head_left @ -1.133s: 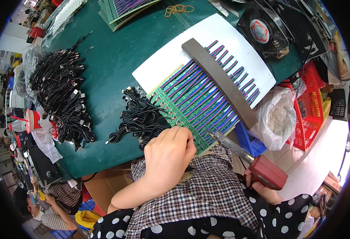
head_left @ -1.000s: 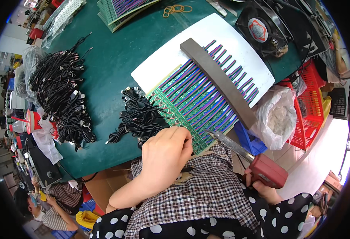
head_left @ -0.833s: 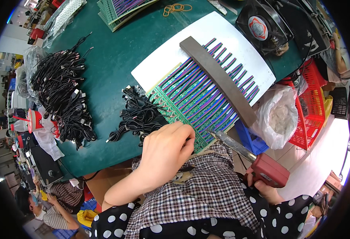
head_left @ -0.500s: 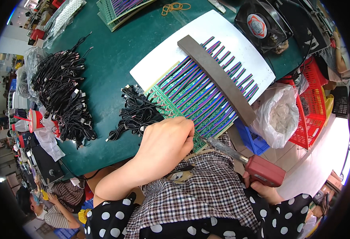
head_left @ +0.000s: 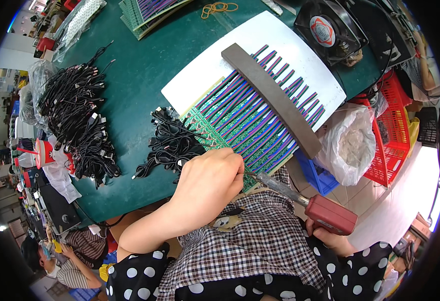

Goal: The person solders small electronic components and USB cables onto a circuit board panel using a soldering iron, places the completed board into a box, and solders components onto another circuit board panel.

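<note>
My left hand [head_left: 207, 178] curled at the green circuit board [head_left: 215, 131] edge, hold unclear, my right hand [head_left: 330, 240] gripping the red-handled soldering iron [head_left: 307, 201], tip beside left fingers

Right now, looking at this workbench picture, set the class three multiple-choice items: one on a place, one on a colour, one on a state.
1. Where does the long grey bar lie?
A. Across the striped ribbon wires
B. On the loose black cable pile
C. Inside the red basket

2. What colour is the plastic basket at the table's right edge?
A. Yellow
B. Red
C. White

3. What is the right hand doing?
A. Resting open on the table
B. Lifting the clear bag
C. Gripping the red-handled soldering iron

Answers: 1 A, the bar crosses the wires on the white sheet. 2 B, its mesh walls are red. 3 C, the fingers wrap the red handle, with the tip near the left hand at the green circuit board.
</note>
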Demonstrator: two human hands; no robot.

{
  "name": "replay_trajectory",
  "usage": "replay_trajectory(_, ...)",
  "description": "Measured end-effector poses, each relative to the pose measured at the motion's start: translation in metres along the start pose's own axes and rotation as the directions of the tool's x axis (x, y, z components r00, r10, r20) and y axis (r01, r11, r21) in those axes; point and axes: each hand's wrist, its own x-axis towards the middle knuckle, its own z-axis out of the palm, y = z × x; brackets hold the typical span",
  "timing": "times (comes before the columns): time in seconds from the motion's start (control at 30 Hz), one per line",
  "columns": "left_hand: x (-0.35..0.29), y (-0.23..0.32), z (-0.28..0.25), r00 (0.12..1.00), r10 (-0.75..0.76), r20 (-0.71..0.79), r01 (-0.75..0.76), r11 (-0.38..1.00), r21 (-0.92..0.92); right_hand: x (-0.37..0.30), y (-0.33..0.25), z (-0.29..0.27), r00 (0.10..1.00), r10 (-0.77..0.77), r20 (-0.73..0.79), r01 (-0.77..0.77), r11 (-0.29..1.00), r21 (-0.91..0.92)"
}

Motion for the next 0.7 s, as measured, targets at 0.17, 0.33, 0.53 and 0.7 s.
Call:
replay_trajectory(0.17,-0.001,0.001,0.007,0.998,0.01,-0.058,-0.009,1.0,0.021,0.0,0.004,-0.004,1.0,0.016,0.02,-0.015,0.999,-0.036)
replay_trajectory(0.33,-0.003,-0.001,0.009,0.998,-0.006,-0.064,0.008,0.999,0.046,0.002,-0.002,-0.001,1.0,0.015,0.01,-0.014,0.999,-0.043)
replay_trajectory(0.53,-0.005,-0.006,0.004,0.998,-0.015,-0.059,0.017,0.999,0.046,0.005,-0.007,0.003,0.994,0.089,0.069,-0.096,0.99,0.1)
replay_trajectory(0.7,-0.006,-0.003,0.005,0.999,-0.031,-0.036,0.032,0.998,0.047,-0.014,-0.017,-0.002,0.986,0.169,-0.001,-0.166,0.967,0.194)
